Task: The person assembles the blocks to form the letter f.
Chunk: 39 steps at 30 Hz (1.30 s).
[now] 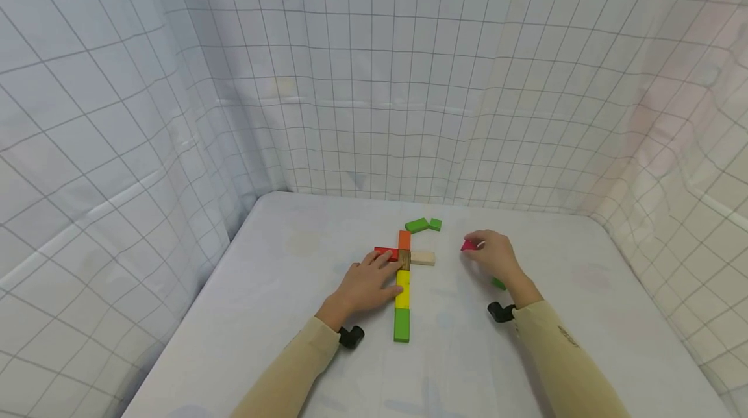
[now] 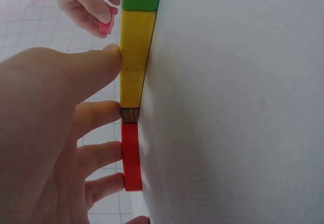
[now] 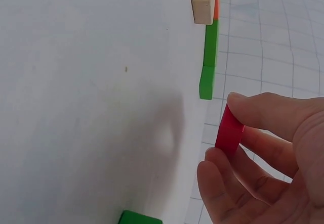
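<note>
While the left hand (image 1: 367,285) lies flat-fingered against the yellow block (image 1: 402,289) and red block (image 1: 386,253), the right hand (image 1: 495,256) pinches a pink block (image 1: 468,245) just above the desk (image 1: 280,314) — best lowered gently, the row steadied — beside the cross of blocks.

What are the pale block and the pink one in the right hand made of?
Pale block: apparently bare, unpainted wood, faint grain on its end. Pink block, pinched by the right hand: probably painted wood, smooth even matte colour; plastic can't be excluded.
</note>
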Each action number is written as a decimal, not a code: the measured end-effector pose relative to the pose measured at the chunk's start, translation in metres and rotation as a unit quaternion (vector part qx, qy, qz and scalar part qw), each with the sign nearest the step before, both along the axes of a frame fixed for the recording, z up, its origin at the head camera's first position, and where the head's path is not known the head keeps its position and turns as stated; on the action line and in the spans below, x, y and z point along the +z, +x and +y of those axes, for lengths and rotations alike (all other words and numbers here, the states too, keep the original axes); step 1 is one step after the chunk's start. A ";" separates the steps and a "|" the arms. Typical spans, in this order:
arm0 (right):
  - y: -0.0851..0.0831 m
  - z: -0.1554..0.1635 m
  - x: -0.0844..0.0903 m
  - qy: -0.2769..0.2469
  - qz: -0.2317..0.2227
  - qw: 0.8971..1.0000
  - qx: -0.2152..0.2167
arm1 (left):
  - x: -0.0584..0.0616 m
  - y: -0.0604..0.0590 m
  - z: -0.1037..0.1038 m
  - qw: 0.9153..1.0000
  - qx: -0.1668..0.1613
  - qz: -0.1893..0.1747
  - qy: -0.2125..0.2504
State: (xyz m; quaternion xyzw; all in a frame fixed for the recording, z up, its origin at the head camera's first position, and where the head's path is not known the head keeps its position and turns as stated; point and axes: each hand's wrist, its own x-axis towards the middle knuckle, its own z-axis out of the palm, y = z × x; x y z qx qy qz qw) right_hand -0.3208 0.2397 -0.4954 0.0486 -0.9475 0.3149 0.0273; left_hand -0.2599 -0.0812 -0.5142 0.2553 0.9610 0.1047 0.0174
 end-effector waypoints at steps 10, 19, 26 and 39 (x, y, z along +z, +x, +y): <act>-0.008 -0.008 0.000 -0.016 0.008 1.000 -0.001 | -0.001 0.000 0.000 1.000 0.001 0.002 -0.004; -0.019 -0.014 -0.002 -0.026 0.017 1.000 0.004 | -0.004 -0.002 0.000 1.000 0.001 -0.003 -0.008; -0.027 -0.018 0.002 -0.017 0.016 1.000 0.007 | -0.004 -0.003 0.000 1.000 0.004 -0.004 -0.009; -0.048 -0.026 0.001 -0.009 0.011 1.000 0.003 | -0.004 -0.002 0.001 1.000 0.006 0.000 -0.003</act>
